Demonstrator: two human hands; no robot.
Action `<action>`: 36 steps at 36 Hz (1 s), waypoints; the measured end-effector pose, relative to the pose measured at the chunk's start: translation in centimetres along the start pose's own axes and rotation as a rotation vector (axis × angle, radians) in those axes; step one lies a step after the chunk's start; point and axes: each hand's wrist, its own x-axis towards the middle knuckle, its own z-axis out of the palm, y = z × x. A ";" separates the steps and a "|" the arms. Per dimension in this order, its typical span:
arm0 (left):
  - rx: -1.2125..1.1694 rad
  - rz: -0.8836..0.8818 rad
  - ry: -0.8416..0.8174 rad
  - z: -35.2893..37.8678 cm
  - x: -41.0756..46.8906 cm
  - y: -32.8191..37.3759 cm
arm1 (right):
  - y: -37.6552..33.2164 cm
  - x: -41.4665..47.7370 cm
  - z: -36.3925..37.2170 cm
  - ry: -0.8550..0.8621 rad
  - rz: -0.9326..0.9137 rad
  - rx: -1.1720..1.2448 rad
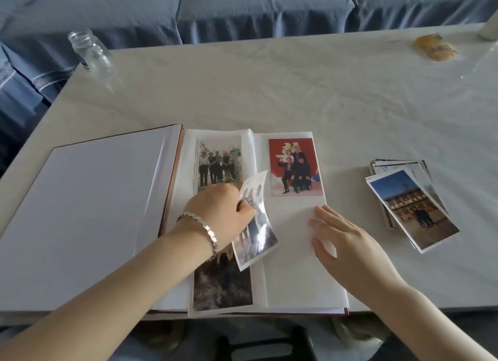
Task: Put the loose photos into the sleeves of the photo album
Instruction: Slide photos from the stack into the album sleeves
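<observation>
Pinched between the thumb and curled fingers of the left hand [221,212], a glossy loose photo [256,226] bends in a curve above the middle fold of the open photo album [107,212], its picture washed out by glare. Fingers straight and together, the right hand [347,242] lies flat on the lower sleeve [293,253] of the right page, near the page's outer edge; that sleeve shows plain white. The upper sleeve of the same page holds a red-backed group portrait [295,166] with a large gold Chinese character partly hidden behind the people. On the left page, the upper sleeve holds an outdoor group photo [219,161] and the lower one a dark photo [222,288] whose subject I cannot make out. A stack of loose photos [409,207] sits on the table [296,86] to the right of the album, apart from it, the top one showing a building under blue sky. A clear glass jar [91,53] stands at the table's far left corner, and a yellow packet [435,48] lies at the far right, its print too blurred to read.
</observation>
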 end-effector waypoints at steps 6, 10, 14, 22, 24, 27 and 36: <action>-0.214 -0.115 -0.284 1.1 1.1 -1.8 | 0.3 -0.2 0.2 -0.016 0.026 0.033; -0.248 -0.211 -0.460 1.5 1.5 -2.6 | 0.5 -0.4 0.5 -0.035 0.056 0.088; -0.346 -0.247 -0.497 1.8 1.7 -2.7 | 0.5 -0.5 0.6 -0.050 0.100 0.139; -0.304 -0.080 -0.203 1.6 0.6 -2.0 | 0.2 -0.5 0.5 -0.039 0.086 0.147; -0.344 -0.051 -0.174 1.7 0.5 -2.0 | 0.3 -0.6 0.6 -0.035 0.078 0.154; -0.359 -0.025 -0.163 1.5 0.2 -2.1 | 0.3 -0.6 0.6 -0.027 0.082 0.159; -0.364 -0.023 -0.240 1.9 0.1 -1.4 | 0.2 -0.6 0.8 -0.007 0.078 0.146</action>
